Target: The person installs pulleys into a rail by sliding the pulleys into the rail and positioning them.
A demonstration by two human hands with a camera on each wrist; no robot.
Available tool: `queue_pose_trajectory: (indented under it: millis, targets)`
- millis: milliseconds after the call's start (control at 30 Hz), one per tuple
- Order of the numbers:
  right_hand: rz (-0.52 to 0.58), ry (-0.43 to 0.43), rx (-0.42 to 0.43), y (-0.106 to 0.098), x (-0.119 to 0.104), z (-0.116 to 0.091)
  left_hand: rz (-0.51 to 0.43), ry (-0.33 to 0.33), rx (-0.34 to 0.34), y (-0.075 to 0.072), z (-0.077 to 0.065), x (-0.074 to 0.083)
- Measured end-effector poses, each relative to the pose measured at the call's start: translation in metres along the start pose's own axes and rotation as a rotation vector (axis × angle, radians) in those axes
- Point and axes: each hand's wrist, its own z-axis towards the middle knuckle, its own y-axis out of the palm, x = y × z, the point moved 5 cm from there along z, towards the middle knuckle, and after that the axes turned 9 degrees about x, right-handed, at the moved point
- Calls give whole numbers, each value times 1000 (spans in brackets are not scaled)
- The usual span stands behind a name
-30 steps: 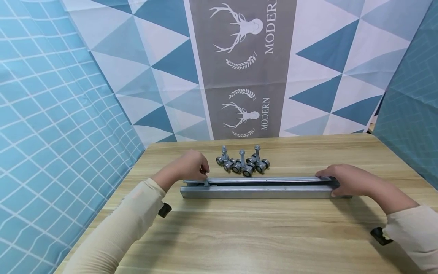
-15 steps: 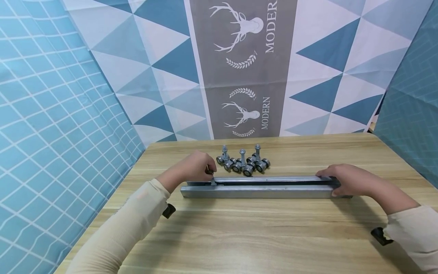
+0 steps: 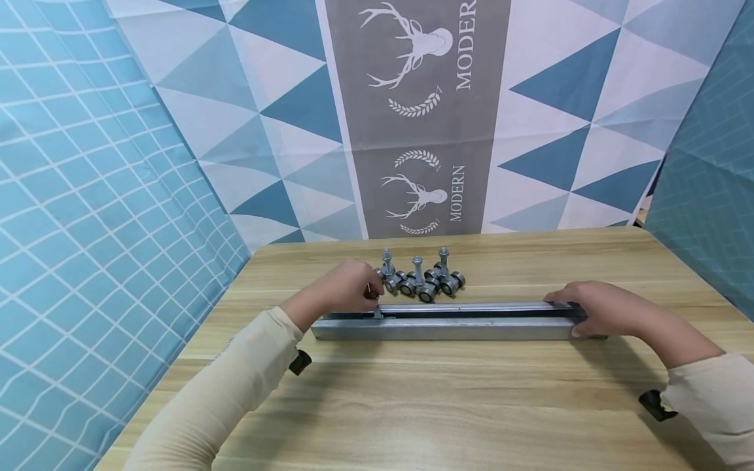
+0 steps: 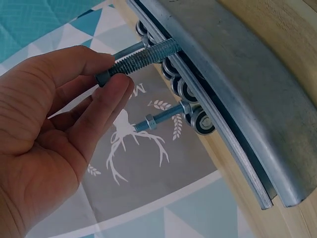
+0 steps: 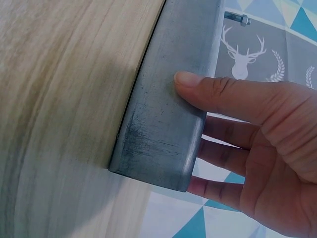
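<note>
A grey metal channel rail point(image 3: 448, 330) lies across the wooden table with its long slot facing up. My left hand point(image 3: 353, 286) is over the rail's left part, and its thumb and fingers pinch the dark upper end of a threaded bolt point(image 4: 148, 57). The bolt stands out of the slot; whatever it joins inside the rail is hidden. At the far right end, my right hand point(image 3: 601, 311) grips the rail, thumb point(image 5: 190, 82) on the near side wall and fingers on the far side.
Just behind the rail, three roller trolleys point(image 3: 427, 292) stand close together with their bolts pointing up. The wooden tabletop point(image 3: 448, 405) extends in front of the rail. Patterned cloth point(image 3: 424, 131) hangs behind the table, and blue checked cloth point(image 3: 88, 196) runs along the left.
My left hand has slid to the right along the rail's slot, with the bolt moving along in its fingers. The right hand and the rail have stayed in place.
</note>
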Motion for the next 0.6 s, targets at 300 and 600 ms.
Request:
queue_pose_trajectory:
  millis: [300, 600]
  targets:
    - [-2, -2, 6, 0, 1, -1, 15, 10, 21, 3, 6, 4]
    - [-2, -4, 6, 1, 2, 0, 20, 21, 21, 5, 11, 8]
